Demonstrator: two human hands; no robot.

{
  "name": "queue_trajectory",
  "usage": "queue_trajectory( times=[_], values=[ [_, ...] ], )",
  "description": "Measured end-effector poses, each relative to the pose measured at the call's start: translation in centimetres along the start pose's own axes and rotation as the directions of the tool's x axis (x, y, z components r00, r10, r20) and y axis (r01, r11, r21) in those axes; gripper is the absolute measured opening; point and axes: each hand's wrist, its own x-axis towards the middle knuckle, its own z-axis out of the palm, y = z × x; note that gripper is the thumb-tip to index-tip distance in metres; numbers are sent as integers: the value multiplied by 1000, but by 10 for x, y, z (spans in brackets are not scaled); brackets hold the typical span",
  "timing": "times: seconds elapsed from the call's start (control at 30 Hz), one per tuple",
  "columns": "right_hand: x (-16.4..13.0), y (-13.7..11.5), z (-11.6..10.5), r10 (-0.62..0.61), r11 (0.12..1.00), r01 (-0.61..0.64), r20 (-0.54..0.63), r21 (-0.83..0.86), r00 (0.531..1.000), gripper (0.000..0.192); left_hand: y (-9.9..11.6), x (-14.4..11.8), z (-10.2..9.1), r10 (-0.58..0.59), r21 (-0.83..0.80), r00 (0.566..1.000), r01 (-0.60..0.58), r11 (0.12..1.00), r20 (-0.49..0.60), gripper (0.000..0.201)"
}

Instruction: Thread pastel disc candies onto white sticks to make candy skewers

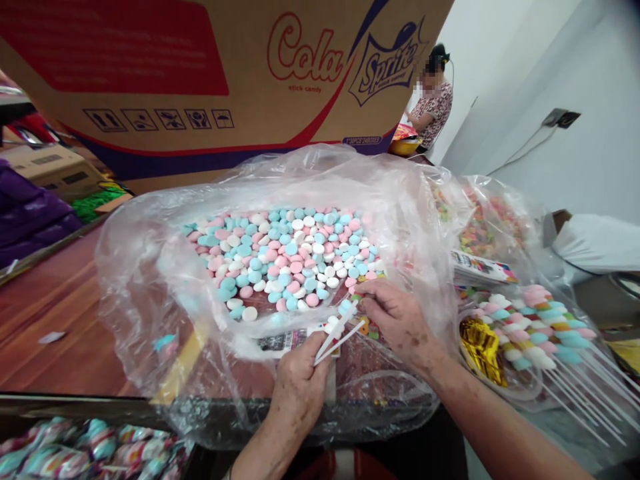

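White sticks (pixel 336 337) sit in our left hand (pixel 300 387), whose fingers are curled together around their lower ends, so the sticks fan up and to the right toward the candy. One stick already carries a pale blue piece near its tip. Our right hand (pixel 400 320) rests just beside those tips, at the near edge of the candy pile, with thumb and fingertips pinched together — on a small candy or on the stick end, we cannot tell which.

Both hands work over the mouth of a big clear plastic bag (pixel 150 293), spread open on a brown wooden table (pixel 60 320). Inside it lies a heap of round candies (pixel 290 260) in pink, pale blue and white, and a printed label shows through the plastic just above our left hand.

To our right we see finished candy skewers (pixel 535 327) lying side by side in another clear bag, their white sticks pointing down and right, with a crumpled gold foil wrapper (pixel 483 350) next to them. Farther back on that side another bag holds mixed coloured sweets (pixel 480 227).

Behind the open bag stands a large cardboard box (pixel 225 80) printed with "Cola" and "Sprite" — stick candy, the print says. Another person (pixel 434 107) in a patterned top stands well apart in the background, by the white wall. Wrapped candies (pixel 90 447) lie at the lower left, below the table edge.
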Motion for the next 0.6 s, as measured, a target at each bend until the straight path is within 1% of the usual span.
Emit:
queue_trajectory(
  times=[0.07,0.13,0.23,0.3,0.4,0.47,0.53,0.6],
  values=[
    [-1,1,1,21,999,-20,-9,42,1000,21,1,-1,-1,-7,-15,1000,7,1000,-2,26],
    [-3,1,2,71,993,-70,-9,92,997,20,1,-1,-1,-13,-23,1000,13,1000,-9,26],
    [-6,1,4,161,972,-163,27,169,987,20,-1,-2,0,-19,-34,1000,19,999,-20,27],
    [-10,1,6,199,959,-202,34,201,979,21,-3,-1,1,-8,-50,1000,7,999,-30,28],
    [-17,2,11,209,947,-210,26,242,977,23,-6,-1,1,15,-80,998,-20,997,-63,29],
    [-21,2,15,226,924,-228,41,307,973,22,-6,-1,0,15,-93,997,-22,995,-80,32],
    [-23,1,17,238,907,-245,62,343,969,22,-4,0,0,-4,-107,996,-5,994,-85,35],
    [-23,-1,17,215,918,-228,76,325,974,23,-2,0,-1,-38,-127,995,26,992,-88,36]
  ],
)
